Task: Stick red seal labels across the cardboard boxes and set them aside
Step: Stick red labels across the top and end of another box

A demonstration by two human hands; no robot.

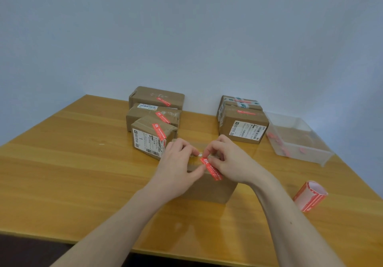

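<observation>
Both hands are on the box: left hand (pixel 178 163) grips its top edge so it won't slide, right hand (pixel 223 158) pinches the red seal label (pixel 211 169) to lay it across the box (pixel 213 190) seam. I've got sealed boxes (pixel 154 119) parked behind, label roll (pixel 309 196) within reach.

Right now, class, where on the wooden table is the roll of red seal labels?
In the head view, the roll of red seal labels stands near the wooden table's right edge, right of the person's right forearm and nearer than the clear plastic tray.
</observation>
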